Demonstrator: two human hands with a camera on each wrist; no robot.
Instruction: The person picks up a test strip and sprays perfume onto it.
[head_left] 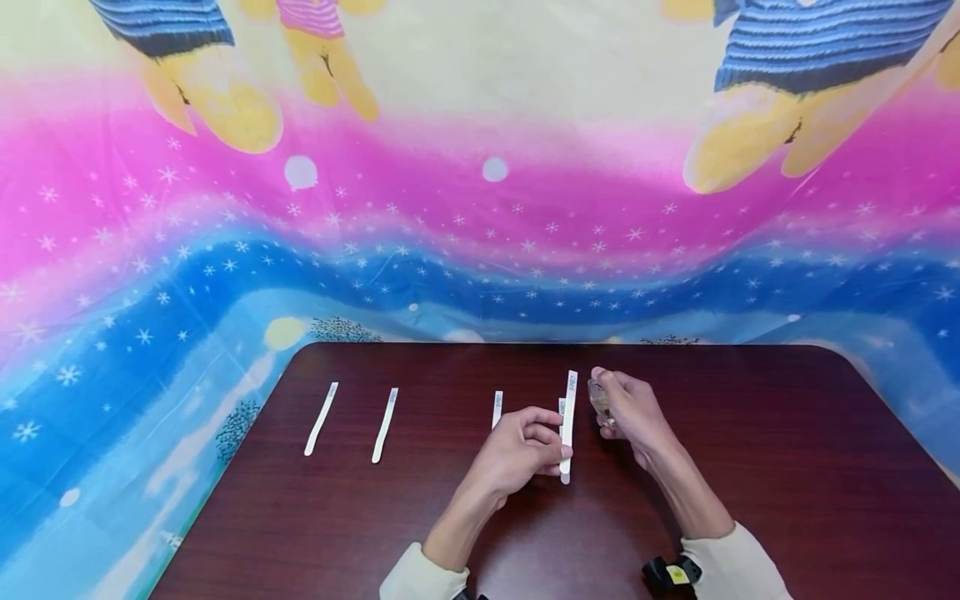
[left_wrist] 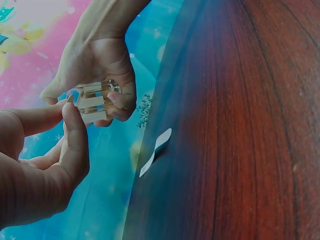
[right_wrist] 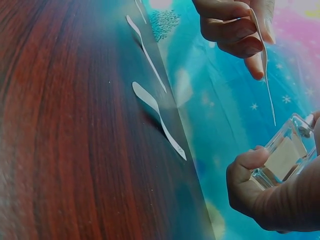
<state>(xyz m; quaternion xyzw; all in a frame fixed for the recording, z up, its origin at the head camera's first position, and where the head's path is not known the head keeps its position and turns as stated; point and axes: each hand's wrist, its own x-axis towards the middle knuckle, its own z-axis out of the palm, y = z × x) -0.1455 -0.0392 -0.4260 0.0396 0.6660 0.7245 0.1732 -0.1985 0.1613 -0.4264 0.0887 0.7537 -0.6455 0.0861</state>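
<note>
Between thumb and fingers my left hand [head_left: 517, 454] pinches a white paper test strip [head_left: 571, 400] by its lower part. The strip stands up off the table, with small dark print near its top end. In the right wrist view the held strip [right_wrist: 268, 85] appears nearly edge-on, its tip close to the bottle. My right hand [head_left: 637, 417] grips a small clear glass perfume bottle [head_left: 598, 402] just right of the strip. Pale, boxy sections show through the bottle [left_wrist: 92, 102] in the left wrist view. My palm and fingers hide part of the bottle.
On the dark wooden table [head_left: 247, 517] lie more white strips: one at far left [head_left: 322, 419], another beside it [head_left: 386, 425], and one [head_left: 497, 404] partly behind my left hand. A further strip [head_left: 565, 479] lies behind the held one. A patterned cloth [head_left: 480, 275] hangs behind the table.
</note>
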